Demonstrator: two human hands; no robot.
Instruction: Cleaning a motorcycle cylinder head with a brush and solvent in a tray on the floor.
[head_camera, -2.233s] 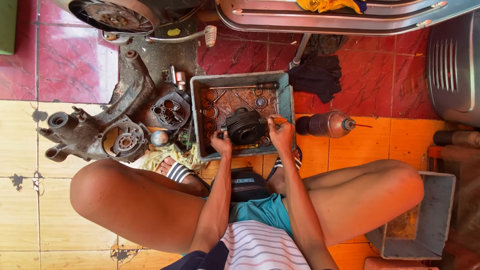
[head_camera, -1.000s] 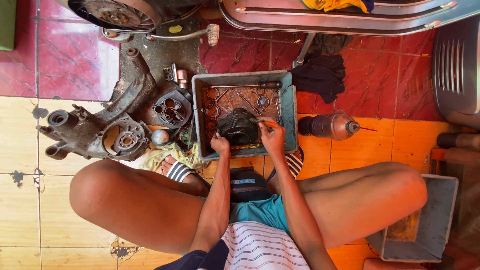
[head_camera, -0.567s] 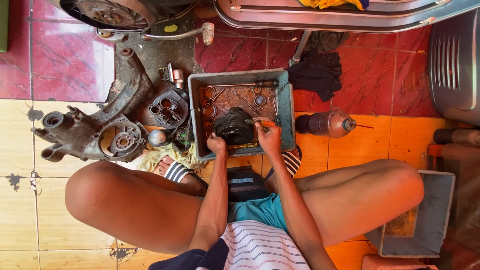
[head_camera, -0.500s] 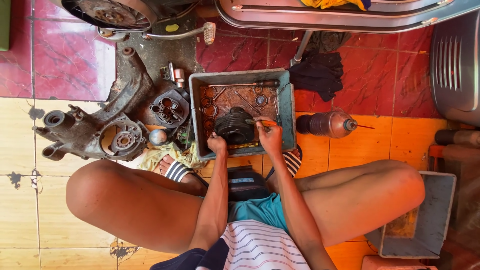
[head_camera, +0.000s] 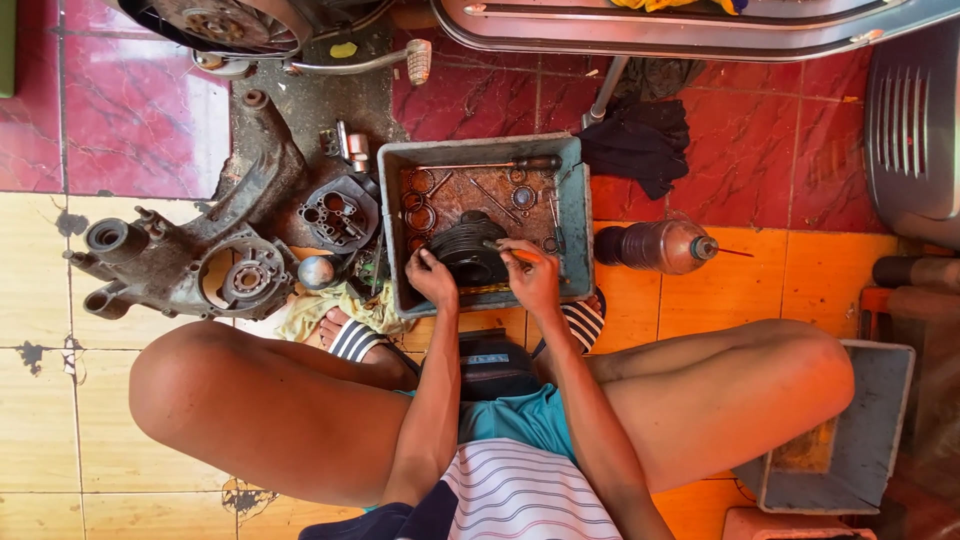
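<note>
Ribbed black part (head_camera: 468, 252), both hands (greasy, seemingly metal).

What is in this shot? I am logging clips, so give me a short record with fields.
Setting: tiled floor, person seated
Left hand: on a dark ribbed part
Right hand: holds an orange-handled tool against the part
Container: grey tray holding rings and small parts
Nearby: engine casing, brown bottle, dark cloth
</note>
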